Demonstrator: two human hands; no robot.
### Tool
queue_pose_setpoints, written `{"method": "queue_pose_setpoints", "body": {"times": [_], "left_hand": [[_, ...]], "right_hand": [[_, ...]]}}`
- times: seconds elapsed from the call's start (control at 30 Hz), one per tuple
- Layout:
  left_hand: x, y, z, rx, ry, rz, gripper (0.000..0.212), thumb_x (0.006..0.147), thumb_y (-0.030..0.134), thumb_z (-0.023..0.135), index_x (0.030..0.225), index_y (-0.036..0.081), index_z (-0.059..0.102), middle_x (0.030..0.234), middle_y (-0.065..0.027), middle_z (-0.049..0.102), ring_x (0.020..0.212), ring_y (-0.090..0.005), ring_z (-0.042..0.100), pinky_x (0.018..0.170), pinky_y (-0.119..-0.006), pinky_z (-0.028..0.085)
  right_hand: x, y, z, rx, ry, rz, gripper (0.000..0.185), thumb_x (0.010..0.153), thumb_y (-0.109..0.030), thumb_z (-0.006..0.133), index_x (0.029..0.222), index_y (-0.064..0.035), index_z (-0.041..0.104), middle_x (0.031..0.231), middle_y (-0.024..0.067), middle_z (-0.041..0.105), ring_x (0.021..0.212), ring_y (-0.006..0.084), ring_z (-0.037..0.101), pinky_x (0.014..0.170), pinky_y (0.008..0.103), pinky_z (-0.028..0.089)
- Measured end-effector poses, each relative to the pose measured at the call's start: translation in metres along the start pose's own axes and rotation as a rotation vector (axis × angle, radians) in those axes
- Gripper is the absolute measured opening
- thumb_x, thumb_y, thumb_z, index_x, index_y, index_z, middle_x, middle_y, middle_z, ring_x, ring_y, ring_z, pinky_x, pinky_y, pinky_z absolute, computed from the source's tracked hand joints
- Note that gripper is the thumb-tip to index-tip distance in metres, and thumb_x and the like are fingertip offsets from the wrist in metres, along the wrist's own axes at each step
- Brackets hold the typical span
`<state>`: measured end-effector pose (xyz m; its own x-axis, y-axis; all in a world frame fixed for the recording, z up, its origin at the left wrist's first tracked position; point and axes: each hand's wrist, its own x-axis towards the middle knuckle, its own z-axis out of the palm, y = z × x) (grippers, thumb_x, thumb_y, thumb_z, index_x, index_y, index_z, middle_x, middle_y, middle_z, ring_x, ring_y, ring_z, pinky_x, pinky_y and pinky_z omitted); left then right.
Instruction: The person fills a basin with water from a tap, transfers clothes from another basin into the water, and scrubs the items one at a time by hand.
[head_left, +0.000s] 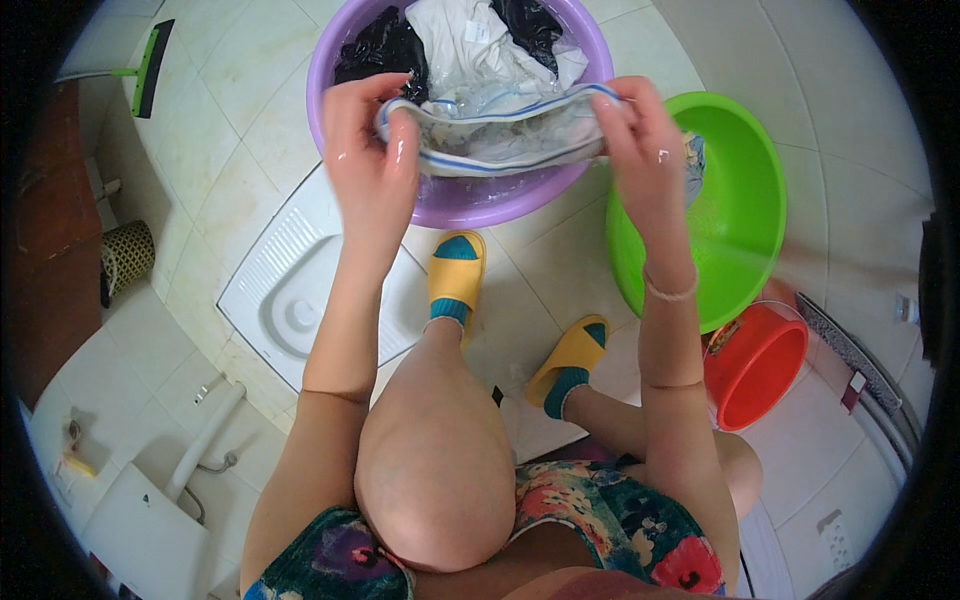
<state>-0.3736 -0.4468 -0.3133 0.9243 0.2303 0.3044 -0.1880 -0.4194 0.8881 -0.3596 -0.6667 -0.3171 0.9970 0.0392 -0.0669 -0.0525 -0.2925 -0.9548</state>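
Both wet hands hold a clear plastic bag with blue-striped edges, apparently a zip-seal bag (502, 166), by the two ends of its mouth. My left hand (375, 161) pinches the left end between thumb and fingers; my right hand (643, 154) grips the right end. Its mouth gapes towards me, and the inside looks wet. Beneath it stands a purple tub (480, 216) of water. In the tub lie a white piece bearing a label (457, 37), perhaps cloth, and black plastic-like pieces (386, 49). The fingertips are partly hidden or blurred.
A green basin (742, 202) with a patterned cloth (695, 169) stands at the right, above a red bucket (765, 375). Left of my yellow slippers (456, 277) is a squat toilet (300, 311). Further left are a floor squeegee (150, 67) and a woven-look bin (129, 259).
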Motion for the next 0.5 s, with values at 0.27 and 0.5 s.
{"method": "queue_pose_setpoints", "body": {"times": [0.27,0.5], "left_hand": [[-0.043,-0.124,0.075,0.517,-0.609,-0.155,0.020,0.079,0.011,0.052,0.095,-0.001,0.052,0.098,-0.0248,0.050,0.084,-0.0415,0.053,0.074,-0.043,0.044],[-0.055,-0.196,0.095,0.566,-0.962,0.062,0.034,0.073,0.007,0.055,0.106,-0.001,0.050,0.106,-0.0275,0.052,0.087,-0.0423,0.056,0.077,-0.043,0.046]], "right_hand": [[0.030,0.130,0.088,-0.437,-0.222,-0.041,0.019,0.076,-0.010,0.054,0.094,-0.0021,0.053,0.085,0.0215,0.060,0.081,0.0382,0.058,0.070,0.0448,0.045],[0.042,0.162,0.134,-0.723,-0.518,0.065,0.019,0.071,-0.011,0.056,0.085,-0.0017,0.063,0.085,0.0207,0.062,0.086,0.0346,0.060,0.075,0.0430,0.048]]}}
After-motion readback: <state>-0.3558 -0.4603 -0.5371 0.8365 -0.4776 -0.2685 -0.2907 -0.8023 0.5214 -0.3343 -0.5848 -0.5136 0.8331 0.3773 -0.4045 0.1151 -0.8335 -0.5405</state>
